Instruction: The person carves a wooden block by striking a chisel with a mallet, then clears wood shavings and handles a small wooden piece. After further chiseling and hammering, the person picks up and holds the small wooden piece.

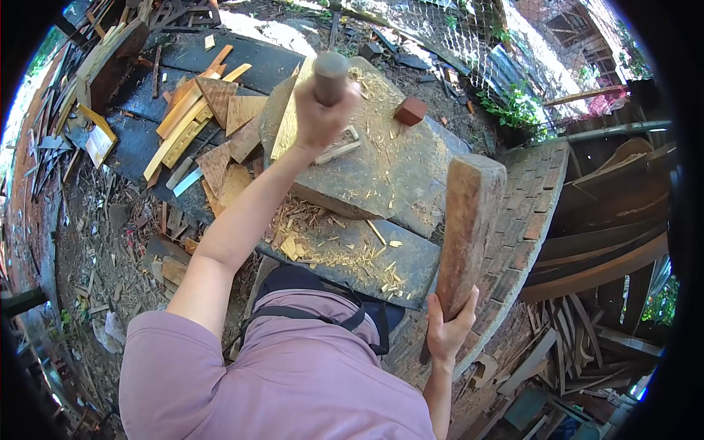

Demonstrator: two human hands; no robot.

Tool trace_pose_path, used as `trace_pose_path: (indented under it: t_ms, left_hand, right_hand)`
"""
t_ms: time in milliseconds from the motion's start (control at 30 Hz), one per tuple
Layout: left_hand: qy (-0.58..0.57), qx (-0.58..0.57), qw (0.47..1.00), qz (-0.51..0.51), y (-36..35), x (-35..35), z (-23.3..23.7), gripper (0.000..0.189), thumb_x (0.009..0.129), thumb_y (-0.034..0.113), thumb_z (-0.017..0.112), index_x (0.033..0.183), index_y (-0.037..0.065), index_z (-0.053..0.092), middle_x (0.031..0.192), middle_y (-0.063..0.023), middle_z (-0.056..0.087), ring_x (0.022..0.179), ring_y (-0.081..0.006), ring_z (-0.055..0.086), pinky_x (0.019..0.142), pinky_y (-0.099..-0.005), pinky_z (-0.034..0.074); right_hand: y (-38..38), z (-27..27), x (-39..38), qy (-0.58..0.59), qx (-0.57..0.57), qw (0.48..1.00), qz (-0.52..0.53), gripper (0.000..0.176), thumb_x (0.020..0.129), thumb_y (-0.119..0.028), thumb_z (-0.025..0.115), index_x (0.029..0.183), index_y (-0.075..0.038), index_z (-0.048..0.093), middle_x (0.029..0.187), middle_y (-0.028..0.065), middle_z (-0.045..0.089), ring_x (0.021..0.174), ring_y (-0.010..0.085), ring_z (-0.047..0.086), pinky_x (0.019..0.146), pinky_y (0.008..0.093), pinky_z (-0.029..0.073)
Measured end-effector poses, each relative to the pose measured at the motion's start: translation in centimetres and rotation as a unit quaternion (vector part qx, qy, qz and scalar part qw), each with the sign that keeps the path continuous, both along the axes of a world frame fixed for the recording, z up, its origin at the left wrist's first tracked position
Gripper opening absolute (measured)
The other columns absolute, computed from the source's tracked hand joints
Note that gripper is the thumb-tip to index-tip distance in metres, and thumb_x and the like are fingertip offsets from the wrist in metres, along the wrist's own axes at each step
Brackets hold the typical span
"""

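My left hand [326,121] is closed round an upright chisel handle [331,73], its round butt toward me; the blade is hidden beneath the hand. Below it lies a pale wooden piece [287,121] on a thick wooden block [330,182] strewn with shavings. Beside the wrist is a small light piece with a slot-like outline [341,147], whose kind I cannot make out. My right hand [449,328] grips the lower end of a heavy wooden mallet [473,220], raised at the right with its thick end up.
A reddish wood cube [410,111] sits on the block's far right. Offcuts and boards [194,117] are piled on the dark bench [257,66] at the left, and chips [352,268] cover its near part. A curved wooden slab [513,249] stands at the right.
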State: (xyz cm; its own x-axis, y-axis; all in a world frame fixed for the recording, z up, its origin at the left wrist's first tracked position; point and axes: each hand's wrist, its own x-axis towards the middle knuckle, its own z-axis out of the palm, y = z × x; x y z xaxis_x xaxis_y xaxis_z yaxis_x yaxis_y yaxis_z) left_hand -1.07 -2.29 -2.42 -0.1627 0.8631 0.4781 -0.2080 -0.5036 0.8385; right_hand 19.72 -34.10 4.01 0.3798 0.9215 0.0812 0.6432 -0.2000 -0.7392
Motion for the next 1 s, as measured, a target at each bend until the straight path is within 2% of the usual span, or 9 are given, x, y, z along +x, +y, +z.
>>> trace_pose_path:
  t_ms: [33, 133, 267, 367, 433, 533, 600, 767, 1000]
  left_hand:
    - [0.018, 0.022, 0.999, 0.035, 0.8, -0.7, -0.4, 0.006, 0.084, 0.000, 0.066, 0.081, 0.003, 0.062, 0.062, -0.0011, 0.060, 0.048, -0.0066, 0.056, 0.042, -0.0222, 0.043]
    - [0.010, 0.011, 0.997, 0.076, 1.3, -2.6, 0.2, 0.008, 0.085, 0.003, 0.069, 0.080, 0.003, 0.063, 0.064, -0.0009, 0.061, 0.049, -0.0066, 0.057, 0.043, -0.0220, 0.043]
    - [0.236, -0.011, 0.971, 0.039, 0.8, -3.9, 0.5, 0.012, 0.086, 0.013, 0.071, 0.086, 0.001, 0.069, 0.068, -0.0022, 0.066, 0.059, -0.0111, 0.064, 0.055, -0.0274, 0.050]
    - [0.396, -0.119, 0.907, -0.080, -0.1, -4.1, 0.4, 0.025, 0.088, 0.025, 0.069, 0.098, 0.003, 0.072, 0.080, -0.0105, 0.072, 0.076, -0.0214, 0.071, 0.072, -0.0356, 0.055]
    - [0.580, -0.114, 0.801, -0.100, -0.3, -3.7, -3.1, 0.029, 0.085, 0.027, 0.071, 0.099, 0.001, 0.071, 0.091, -0.0192, 0.072, 0.087, -0.0323, 0.071, 0.080, -0.0406, 0.055]
    - [0.622, -0.179, 0.759, -0.072, -1.0, -3.0, -5.5, 0.030, 0.083, 0.025, 0.072, 0.097, -0.001, 0.070, 0.095, -0.0232, 0.070, 0.095, -0.0396, 0.067, 0.087, -0.0444, 0.054]
    - [0.629, -0.184, 0.753, -0.061, -1.1, -2.5, -6.2, 0.030, 0.083, 0.025, 0.073, 0.095, -0.002, 0.069, 0.094, -0.0229, 0.070, 0.094, -0.0391, 0.068, 0.087, -0.0445, 0.054]
    - [0.666, -0.183, 0.721, -0.053, -1.3, -2.3, -6.2, 0.031, 0.081, 0.026, 0.073, 0.091, -0.003, 0.069, 0.092, -0.0234, 0.070, 0.092, -0.0397, 0.068, 0.086, -0.0455, 0.054]
    - [0.584, -0.221, 0.780, -0.048, -1.3, -4.4, -4.7, 0.034, 0.080, 0.030, 0.072, 0.092, -0.002, 0.070, 0.090, -0.0241, 0.070, 0.089, -0.0390, 0.070, 0.083, -0.0453, 0.056]
  right_hand:
    - [0.0, 0.0, -0.1, 0.001, 0.000, 1.000, -0.002, 0.051, 0.090, -0.014, 0.071, 0.130, 0.005, 0.044, 0.084, 0.0087, 0.062, 0.058, 0.0115, 0.057, 0.050, 0.0264, 0.047]
    - [0.2, -0.3, -0.2, -0.011, -0.002, 1.000, 0.003, 0.047, 0.090, -0.014, 0.071, 0.126, 0.004, 0.047, 0.082, 0.0079, 0.062, 0.056, 0.0111, 0.057, 0.050, 0.0266, 0.047]
    - [0.4, -0.5, -0.2, 0.017, -0.005, 1.000, -0.006, 0.043, 0.090, -0.014, 0.072, 0.124, 0.001, 0.048, 0.082, 0.0074, 0.062, 0.057, 0.0108, 0.057, 0.049, 0.0264, 0.047]
    - [0.4, -0.6, -0.3, 0.022, -0.006, 1.000, -0.012, 0.043, 0.090, -0.014, 0.072, 0.123, 0.000, 0.049, 0.082, 0.0072, 0.062, 0.057, 0.0107, 0.056, 0.049, 0.0264, 0.048]
    - [0.5, -0.6, -0.3, 0.021, -0.007, 1.000, -0.014, 0.043, 0.090, -0.014, 0.072, 0.123, 0.000, 0.049, 0.082, 0.0070, 0.062, 0.057, 0.0106, 0.056, 0.050, 0.0264, 0.048]
    - [0.7, -0.4, -0.8, 0.007, -0.009, 1.000, -0.013, 0.042, 0.089, -0.013, 0.072, 0.123, 0.000, 0.050, 0.084, 0.0075, 0.062, 0.059, 0.0098, 0.056, 0.050, 0.0263, 0.047]
    - [0.8, 0.5, -1.5, 0.039, -0.043, 0.997, -0.049, 0.049, 0.084, -0.016, 0.076, 0.124, 0.000, 0.054, 0.098, 0.0189, 0.070, 0.090, 0.0255, 0.070, 0.081, 0.0362, 0.053]
    - [0.5, 0.1, -1.4, 0.064, -0.062, 0.994, -0.066, 0.049, 0.084, -0.015, 0.077, 0.124, 0.000, 0.054, 0.097, 0.0191, 0.070, 0.090, 0.0263, 0.071, 0.082, 0.0361, 0.053]
    - [0.6, -0.2, -1.2, 0.062, -0.067, 0.994, -0.066, 0.049, 0.083, -0.015, 0.076, 0.124, 0.000, 0.054, 0.097, 0.0192, 0.071, 0.090, 0.0269, 0.072, 0.081, 0.0361, 0.053]
